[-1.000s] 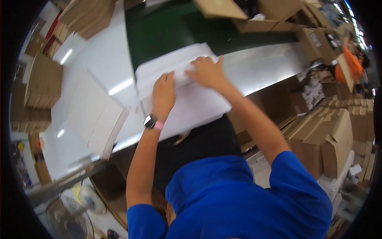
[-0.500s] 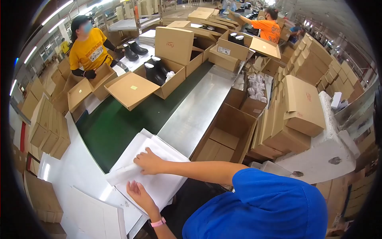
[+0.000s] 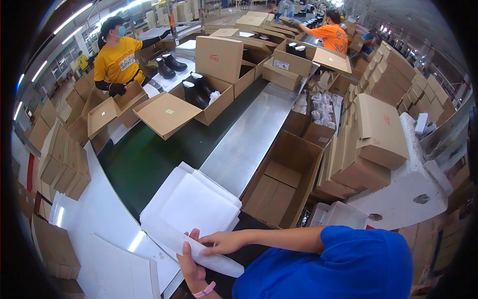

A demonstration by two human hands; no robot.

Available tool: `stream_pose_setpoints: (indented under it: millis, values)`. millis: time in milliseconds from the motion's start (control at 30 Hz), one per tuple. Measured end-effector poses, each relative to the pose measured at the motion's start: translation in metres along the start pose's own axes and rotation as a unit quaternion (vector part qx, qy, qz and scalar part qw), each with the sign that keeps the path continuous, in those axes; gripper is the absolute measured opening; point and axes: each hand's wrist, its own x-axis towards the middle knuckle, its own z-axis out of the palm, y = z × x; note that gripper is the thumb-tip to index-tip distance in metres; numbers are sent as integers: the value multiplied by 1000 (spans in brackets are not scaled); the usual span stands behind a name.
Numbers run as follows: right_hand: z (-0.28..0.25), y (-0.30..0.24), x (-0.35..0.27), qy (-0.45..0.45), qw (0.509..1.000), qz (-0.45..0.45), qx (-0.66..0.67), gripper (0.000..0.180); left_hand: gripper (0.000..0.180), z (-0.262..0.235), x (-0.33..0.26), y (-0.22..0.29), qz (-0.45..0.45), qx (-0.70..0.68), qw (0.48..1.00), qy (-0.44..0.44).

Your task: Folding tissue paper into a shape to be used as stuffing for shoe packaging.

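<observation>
My left hand [image 3: 191, 268], with a pink band at its wrist, cups the near side of a loosely rolled white paper sheet [image 3: 226, 264]. The thumb stands up in front of the sheet and fingertips show behind it. My right hand [image 3: 222, 242] lies on the same roll from the right, fingers curled on the paper. The sheet slants from the left edge of a white paper stack [image 3: 191, 199] down toward my body. This stack rests at the near end of the green conveyor belt [image 3: 134, 164] and the metal strip beside it.
Ahead stands an open shoebox [image 3: 224, 102] with black boots [image 3: 196, 92]. An empty carton [image 3: 281, 184] sits right of the metal strip [image 3: 249, 134], near stacked shoeboxes [image 3: 368, 144]. A co-worker in yellow [image 3: 119, 60] stands far left, another in orange [image 3: 331, 37] at the back.
Both hands have drawn back toward my body, bringing a paper sheet rolled off the stack. The yellow-shirted co-worker has raised an arm toward the rack.
</observation>
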Motion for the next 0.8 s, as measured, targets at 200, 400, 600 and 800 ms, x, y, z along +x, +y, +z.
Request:
stream_pose_setpoints:
  millis: [200,400,600,800]
  values:
    - [-7,-6,-36,141,956,-87,-244,62,75,7,-6,21,15,-184,983,22]
    - [29,-18,-21,126,897,-316,-281,95,69,7,-10,23,-21,-262,964,39]
    - [38,-58,-9,88,868,-397,-285,72,72,21,-36,23,4,-224,970,94]
    - [36,-55,-1,53,911,-342,-226,38,72,18,-49,3,69,23,995,65]
